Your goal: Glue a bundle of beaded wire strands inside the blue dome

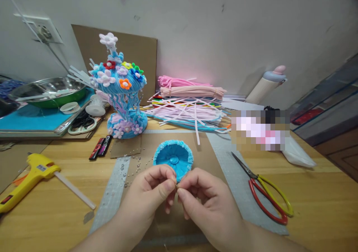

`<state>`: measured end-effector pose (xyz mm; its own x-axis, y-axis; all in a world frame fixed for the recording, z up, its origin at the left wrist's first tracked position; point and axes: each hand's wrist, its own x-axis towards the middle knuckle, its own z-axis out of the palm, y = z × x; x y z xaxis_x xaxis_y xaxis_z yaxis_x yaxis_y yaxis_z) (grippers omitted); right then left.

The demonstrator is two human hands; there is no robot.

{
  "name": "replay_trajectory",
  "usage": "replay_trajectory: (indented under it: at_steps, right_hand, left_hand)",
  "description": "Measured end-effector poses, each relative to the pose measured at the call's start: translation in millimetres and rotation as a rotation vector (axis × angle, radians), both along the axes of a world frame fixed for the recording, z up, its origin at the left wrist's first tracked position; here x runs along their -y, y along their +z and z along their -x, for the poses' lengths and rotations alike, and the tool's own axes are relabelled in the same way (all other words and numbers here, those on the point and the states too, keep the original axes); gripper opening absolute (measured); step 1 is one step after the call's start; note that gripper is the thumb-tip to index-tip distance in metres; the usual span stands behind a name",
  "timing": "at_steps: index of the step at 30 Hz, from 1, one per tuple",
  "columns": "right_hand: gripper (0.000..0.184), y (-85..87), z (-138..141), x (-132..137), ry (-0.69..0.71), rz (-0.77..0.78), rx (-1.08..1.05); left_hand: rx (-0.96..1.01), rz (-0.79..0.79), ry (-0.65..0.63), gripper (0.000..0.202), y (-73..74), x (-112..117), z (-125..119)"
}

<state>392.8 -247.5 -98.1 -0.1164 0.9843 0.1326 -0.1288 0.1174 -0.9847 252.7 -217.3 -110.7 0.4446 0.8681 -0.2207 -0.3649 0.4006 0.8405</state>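
Thumb and forefinger pinched, my left hand (152, 194) meets my right hand (208, 203) at the fingertips, low over a sheet of cardboard (207, 151). What they pinch is too small to make out. A faint thin line, perhaps thread, hangs below the fingers. Just behind the fingertips lies a blue bowl-shaped piece (167, 156) with a fluffy rim and a round button-like centre; my fingers hide its front edge. Several tiny clear beads (137, 165) are scattered on the cardboard to the left of it.
A yellow glue gun (37, 173) lies at left, scissors (258, 181) with red and yellow handles at right. Behind stand a blue flower-covered pipe-cleaner model (120, 80) and bundles of pipe cleaners (192, 95). A metal bowl (50, 91) and white bottle (265, 84) flank them.
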Motion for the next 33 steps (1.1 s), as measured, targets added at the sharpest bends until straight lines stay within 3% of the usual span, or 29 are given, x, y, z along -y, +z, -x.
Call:
replay_trajectory:
  at_steps: [6, 14, 21, 28, 33]
  right_hand:
    - [0.013, -1.2, 0.0, -0.8, -0.014, 0.01, -0.06]
    - [0.007, -4.4, -4.8, 0.6, 0.064, 0.049, -0.04]
    - [0.01, -4.8, -5.7, 0.7, -0.032, -0.088, 0.103]
    - [0.011, -5.0, -8.8, 2.8, -0.147, -0.351, 0.382]
    - [0.012, -4.9, -10.5, 1.2, -0.161, -0.399, 0.424]
  left_hand:
    - [0.032, -0.027, -0.029, 0.025, 0.5, -0.3, 1.2]
    - [0.056, -0.029, 0.055, 0.018, 6.0, -1.3, 2.9]
    - [0.027, 0.0, 0.048, 0.02, 5.7, -1.9, 0.2]
    - [0.008, 0.011, 0.051, 0.02, 7.2, -0.1, -0.6]
    - [-0.024, 0.018, 0.023, 0.021, 6.4, -0.5, -0.1]
